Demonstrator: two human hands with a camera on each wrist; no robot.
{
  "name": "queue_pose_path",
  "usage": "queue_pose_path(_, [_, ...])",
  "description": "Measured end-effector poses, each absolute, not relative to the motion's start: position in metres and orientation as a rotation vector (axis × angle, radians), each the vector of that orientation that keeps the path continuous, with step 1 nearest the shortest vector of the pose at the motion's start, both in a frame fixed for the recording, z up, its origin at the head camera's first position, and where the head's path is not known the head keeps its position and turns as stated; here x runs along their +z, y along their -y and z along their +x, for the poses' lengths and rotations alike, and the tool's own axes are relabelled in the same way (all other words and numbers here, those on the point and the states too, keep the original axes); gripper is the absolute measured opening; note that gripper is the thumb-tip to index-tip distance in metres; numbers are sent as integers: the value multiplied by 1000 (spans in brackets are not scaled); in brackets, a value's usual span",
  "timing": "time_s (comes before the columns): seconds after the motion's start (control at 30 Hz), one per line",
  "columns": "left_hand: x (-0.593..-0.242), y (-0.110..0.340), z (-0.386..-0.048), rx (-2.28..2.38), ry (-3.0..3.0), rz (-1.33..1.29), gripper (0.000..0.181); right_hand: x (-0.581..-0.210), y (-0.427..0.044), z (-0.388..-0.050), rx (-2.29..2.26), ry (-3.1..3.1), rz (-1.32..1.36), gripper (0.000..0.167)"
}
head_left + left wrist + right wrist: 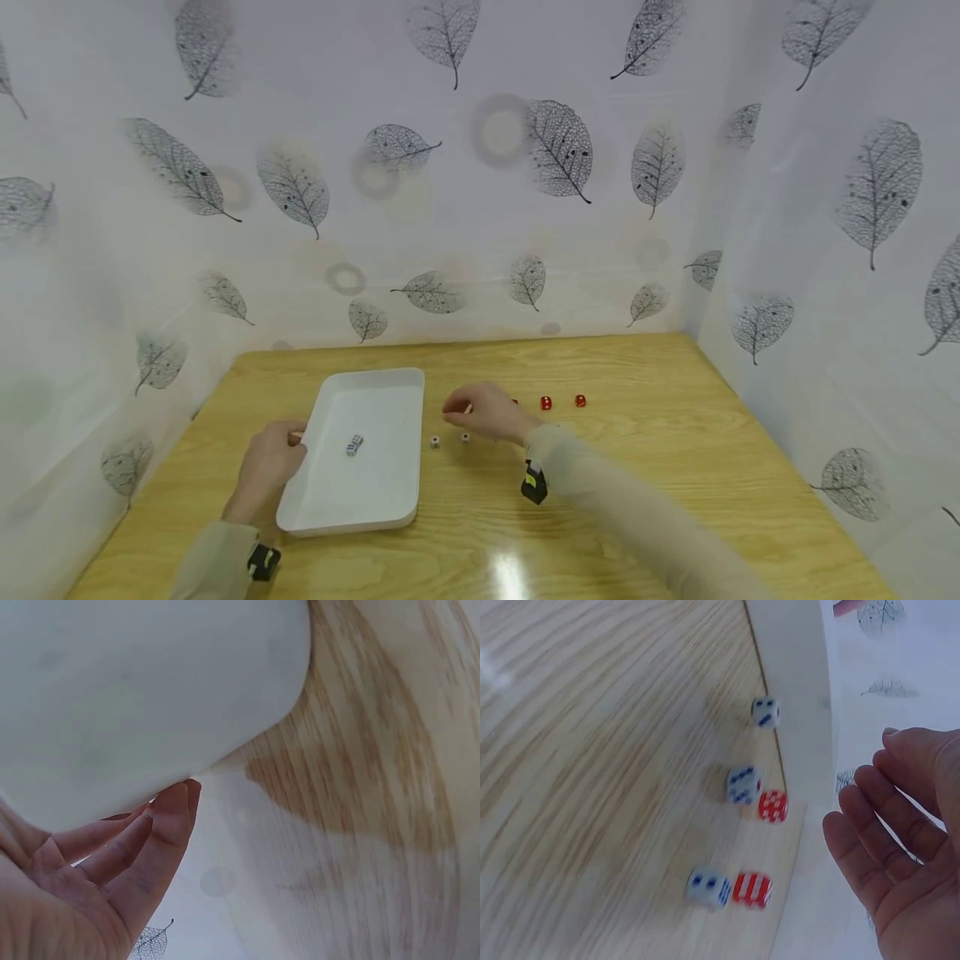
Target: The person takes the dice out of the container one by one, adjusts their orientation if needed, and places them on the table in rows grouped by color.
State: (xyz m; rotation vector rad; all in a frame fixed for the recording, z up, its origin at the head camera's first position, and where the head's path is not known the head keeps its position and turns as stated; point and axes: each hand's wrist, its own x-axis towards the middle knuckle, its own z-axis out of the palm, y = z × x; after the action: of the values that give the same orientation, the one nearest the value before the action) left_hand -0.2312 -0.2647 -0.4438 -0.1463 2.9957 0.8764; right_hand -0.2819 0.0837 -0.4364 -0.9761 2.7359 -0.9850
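A white rectangular tray (pixel 405 492) stands on the wooden table, with a few white dice (pixel 355 445) bunched together inside. My left hand (pixel 268 462) grips its left edge; in the left wrist view, curled fingers (pixel 161 832) meet the tray's outer side. Right of the tray, my right hand (pixel 487 411) hovers over the dice, its fingers (pixel 862 855) relaxed with nothing seen between them. Beneath it are a white die (pixel 742 785) with blue pips and a red die (pixel 772 805) with white pips, close together. Another white die (pixel 435 442) sits beside the tray wall.
Two red dice (pixel 546 402) lie farther right, past my right wrist. My forearm partly covers that side of the dice. A pale leaf-print curtain (pixel 465 217) bounds the wooden table (pixel 637 367) at the back and sides.
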Motion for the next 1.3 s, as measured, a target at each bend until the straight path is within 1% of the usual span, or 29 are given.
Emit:
queue_pose_path(0.33, [-446,264,-233,863,-2992,-182,43,-434,-41,-284,-997,-2672,-1002,24])
queue_pose_path(0.73, [-446,264,-232,863,-2972,-201,43,-438,-14,-288,-981,-2665,-1034,24])
queue_pose_path(0.97, [-442,264,-234,868,-2981,-180,43,-442,2,-294,-986,-2664,-989,21])
queue_pose_path(1.17, [-444,263,-231,871,-2993,-169,40,-447,20,-298,-854,-2699,-1034,19])
queue_pose_path(1.3, [-445,264,-231,892,-2981,-190,41,-450,32,-303,-723,-2700,-956,19])
